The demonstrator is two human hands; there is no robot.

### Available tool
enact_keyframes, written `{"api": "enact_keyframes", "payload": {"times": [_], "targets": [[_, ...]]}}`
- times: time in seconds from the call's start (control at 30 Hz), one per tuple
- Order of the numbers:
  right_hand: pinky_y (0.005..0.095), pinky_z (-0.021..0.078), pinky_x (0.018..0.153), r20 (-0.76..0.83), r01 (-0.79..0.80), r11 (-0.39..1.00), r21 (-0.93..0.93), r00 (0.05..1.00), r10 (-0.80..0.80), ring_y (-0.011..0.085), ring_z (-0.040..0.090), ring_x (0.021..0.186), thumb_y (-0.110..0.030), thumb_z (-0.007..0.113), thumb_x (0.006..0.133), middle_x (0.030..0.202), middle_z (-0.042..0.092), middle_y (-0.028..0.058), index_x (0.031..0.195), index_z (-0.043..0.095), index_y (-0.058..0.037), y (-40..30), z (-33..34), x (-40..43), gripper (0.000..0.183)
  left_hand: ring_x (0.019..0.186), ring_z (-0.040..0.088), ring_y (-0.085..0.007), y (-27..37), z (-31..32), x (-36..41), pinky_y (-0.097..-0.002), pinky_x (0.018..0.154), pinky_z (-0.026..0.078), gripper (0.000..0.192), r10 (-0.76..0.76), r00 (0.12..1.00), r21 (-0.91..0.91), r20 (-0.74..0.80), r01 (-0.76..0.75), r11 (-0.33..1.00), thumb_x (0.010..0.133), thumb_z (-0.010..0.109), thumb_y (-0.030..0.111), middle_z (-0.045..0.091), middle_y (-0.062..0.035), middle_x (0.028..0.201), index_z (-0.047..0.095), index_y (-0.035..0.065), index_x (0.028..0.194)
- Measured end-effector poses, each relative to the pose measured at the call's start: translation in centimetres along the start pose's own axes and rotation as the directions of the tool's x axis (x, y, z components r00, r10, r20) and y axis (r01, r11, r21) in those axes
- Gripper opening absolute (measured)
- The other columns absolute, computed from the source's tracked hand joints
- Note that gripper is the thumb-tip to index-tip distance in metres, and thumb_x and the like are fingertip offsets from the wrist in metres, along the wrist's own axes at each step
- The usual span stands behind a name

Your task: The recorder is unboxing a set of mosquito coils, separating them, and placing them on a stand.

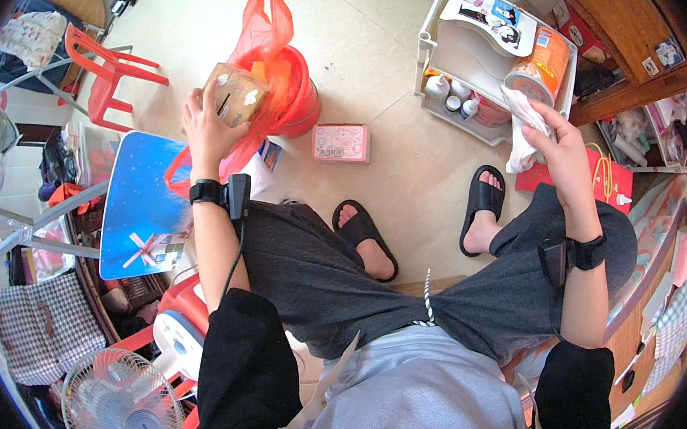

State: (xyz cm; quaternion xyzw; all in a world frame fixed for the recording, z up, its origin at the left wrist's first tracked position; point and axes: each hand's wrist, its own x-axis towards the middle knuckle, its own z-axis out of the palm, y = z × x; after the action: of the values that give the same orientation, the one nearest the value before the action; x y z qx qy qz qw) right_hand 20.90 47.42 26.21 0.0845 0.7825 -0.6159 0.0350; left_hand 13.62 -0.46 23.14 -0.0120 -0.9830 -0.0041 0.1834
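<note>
My left hand grips a brown wooden box with a dark slot and white cloud shapes on its face. The box is beside a red plastic bucket lined with a translucent red plastic bag; whether they touch is hard to tell. Something orange shows inside the bag. In my right hand is a crumpled white cloth, held in front of a white plastic rack. An orange canister lies on the rack's top tier, behind the cloth. A pink printed box rests on the floor between my hands.
White bottles stand on the rack's lower tier. A red bag with yellow cord handles lies by my right knee. At left are a blue-topped folding table, a red plastic chair and an electric fan. Wooden furniture borders the right.
</note>
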Motion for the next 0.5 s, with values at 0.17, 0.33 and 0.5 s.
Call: {"api": "enact_keyframes", "payload": {"times": [0.17, 0.33, 0.5], "targets": [[0.0231, 0.0424, 0.079, -0.004, 0.006, 1.000, 0.009, 1.000, -0.006, 0.0097, 0.054, 0.089, -0.006, 0.059, 0.079, 0.100, 0.059, 0.0041, 0.112, 0.057, 0.0001, 0.0, 0.1, 0.0, 0.033, 0.114, 0.037, -0.0343, -0.4, 0.5, 0.2, -0.0473, 0.096, 0.031, 0.086, 0.024, 0.999, -0.136, 0.031, -0.020, 0.991, 0.048, 0.076, 0.023, 0.039, -0.0155, 0.123, 0.041, 0.0155, 0.126], [0.0235, 0.0422, 0.080, 0.004, 0.011, 0.999, 0.033, 1.000, -0.011, 0.0099, 0.054, 0.091, -0.006, 0.060, 0.079, 0.101, 0.059, 0.0044, 0.112, 0.056, 0.0000, 0.3, 0.0, 0.1, 0.034, 0.116, 0.036, -0.0335, 0.1, 2.0, 0.8, -0.0499, 0.096, 0.027, 0.088, 0.026, 0.999, 0.090, 0.026, -0.029, 0.996, 0.048, 0.076, 0.025, 0.039, -0.0140, 0.126, 0.040, 0.0152, 0.127], [0.0241, 0.0415, 0.082, -0.007, -0.003, 1.000, 0.028, 1.000, 0.004, 0.0109, 0.054, 0.093, -0.006, 0.061, 0.078, 0.103, 0.059, 0.0051, 0.112, 0.057, 0.0002, 0.5, -0.1, 0.2, 0.034, 0.119, 0.036, -0.0326, 1.0, 1.6, 1.5, -0.0487, 0.097, 0.026, 0.089, 0.077, 0.992, 0.040, 0.104, -0.082, 0.996, 0.048, 0.077, 0.025, 0.040, -0.0136, 0.128, 0.040, 0.0125, 0.128]]}}
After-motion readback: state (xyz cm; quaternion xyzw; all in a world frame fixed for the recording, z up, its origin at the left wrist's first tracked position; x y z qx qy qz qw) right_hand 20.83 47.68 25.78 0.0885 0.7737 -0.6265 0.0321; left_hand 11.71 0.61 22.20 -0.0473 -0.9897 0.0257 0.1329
